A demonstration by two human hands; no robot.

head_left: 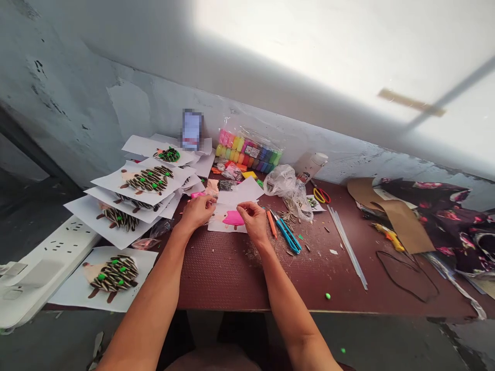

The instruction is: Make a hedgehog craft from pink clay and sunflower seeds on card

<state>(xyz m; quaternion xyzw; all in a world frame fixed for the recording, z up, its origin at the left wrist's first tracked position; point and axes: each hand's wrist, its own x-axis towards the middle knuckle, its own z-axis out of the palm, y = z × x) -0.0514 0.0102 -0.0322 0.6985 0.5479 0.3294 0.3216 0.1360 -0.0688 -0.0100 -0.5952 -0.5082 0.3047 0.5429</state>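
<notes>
Pinching at the upper edge of a white paper sheet (218, 221), the right hand (253, 221) has thumb and forefinger closed on the paper, while the left hand (197, 212) curls around a small pink piece (197, 195) that pokes out leftward, too small to tell as clay or a marker. The sheet's long axis runs sideways between the hands, and a pink clay shape (233, 218) on it sits just below the right fingertips, its rounded end pointing right. A second paper sheet (240, 190) overlaps it behind. On the maroon textured tabletop (220, 278) nearby lie blue-handled scissors (286, 235), an orange craft knife (271, 223) and scattered sunflower seed shells (286, 216). To the left stand seed-covered hedgehog pictures (114, 275) beside a white power strip (50, 263). Farther off are glue sticks (347, 247), a hot glue gun (389, 237), cardboard (406, 224), floral fabric (433, 206), and a bagged clay set (247, 147) against the wall.
</notes>
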